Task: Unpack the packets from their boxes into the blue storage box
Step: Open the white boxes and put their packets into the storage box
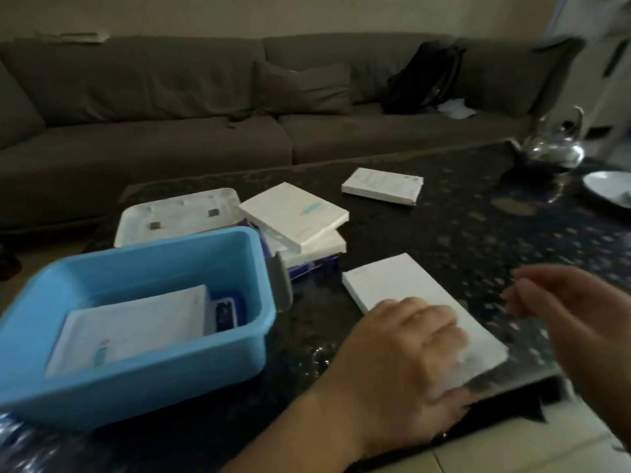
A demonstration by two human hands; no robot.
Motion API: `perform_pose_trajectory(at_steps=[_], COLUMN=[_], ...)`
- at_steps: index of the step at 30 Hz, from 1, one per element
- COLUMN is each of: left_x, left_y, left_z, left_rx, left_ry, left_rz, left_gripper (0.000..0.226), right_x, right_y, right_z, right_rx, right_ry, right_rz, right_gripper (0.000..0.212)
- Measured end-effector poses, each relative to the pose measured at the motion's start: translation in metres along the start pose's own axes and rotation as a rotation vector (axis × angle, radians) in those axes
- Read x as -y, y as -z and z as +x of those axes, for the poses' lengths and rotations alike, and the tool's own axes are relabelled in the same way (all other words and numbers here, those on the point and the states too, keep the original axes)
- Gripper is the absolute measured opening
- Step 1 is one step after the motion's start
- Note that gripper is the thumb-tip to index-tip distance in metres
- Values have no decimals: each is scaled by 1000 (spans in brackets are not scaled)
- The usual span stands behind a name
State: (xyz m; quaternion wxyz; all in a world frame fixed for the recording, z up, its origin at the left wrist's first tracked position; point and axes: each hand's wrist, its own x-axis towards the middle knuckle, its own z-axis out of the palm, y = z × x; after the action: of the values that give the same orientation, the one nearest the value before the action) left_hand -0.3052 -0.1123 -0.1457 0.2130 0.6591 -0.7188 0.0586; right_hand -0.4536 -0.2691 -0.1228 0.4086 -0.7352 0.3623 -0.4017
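- Packets' flat white cardboard box lies on the dark speckled stone table at about five o'clock, its near corner just at the table's edge, likely so that an end flap can be reached
- left hand lies over the box's near half, fingers bent on its top and thumb at the near edge; it seems to pin the box rather than lift it, though blur hides how tightly it grips
- right hand hovers at four o'clock, clear of the box, fingers loosely curled and holding nothing; probably on its way to the flap
- blue plastic storage box sits at eight o'clock, just beside the left forearm, near enough for a short transfer; one flat white packet already lies inside, with a small dark item next to it
- two more white boxes are stacked at twelve o'clock, and a third white box lies apart at one o'clock, seemingly awaiting their turn
- white plastic lid rests behind the storage box, out of the way
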Motion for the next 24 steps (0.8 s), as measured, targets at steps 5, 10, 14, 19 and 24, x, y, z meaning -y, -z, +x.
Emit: perform_pose_trajectory(at_steps=[5, 10, 14, 19, 24], left_x=[20, 32, 30, 27, 24], left_y=[-31, -39, -38, -25, -15], left_z=[-11, -14, -10, -5, -2], left_rx=[159, -126, -387, -502, -523], left_ry=[77, -85, 166, 310, 294], left_rz=[144, 80, -71, -248, -274], left_gripper=[56, 24, 32, 32, 30], right_x=[-21, -30, -27, -33, -39], right_y=[8, 10, 3, -26, -44], right_z=[-12, -25, -37, -53, -50], right_rx=[119, 207, 252, 242, 191], right_ry=[96, 287, 541, 678, 737], right_rz=[-95, -253, -354, -457, -607], right_gripper=[14, 10, 10, 21, 35])
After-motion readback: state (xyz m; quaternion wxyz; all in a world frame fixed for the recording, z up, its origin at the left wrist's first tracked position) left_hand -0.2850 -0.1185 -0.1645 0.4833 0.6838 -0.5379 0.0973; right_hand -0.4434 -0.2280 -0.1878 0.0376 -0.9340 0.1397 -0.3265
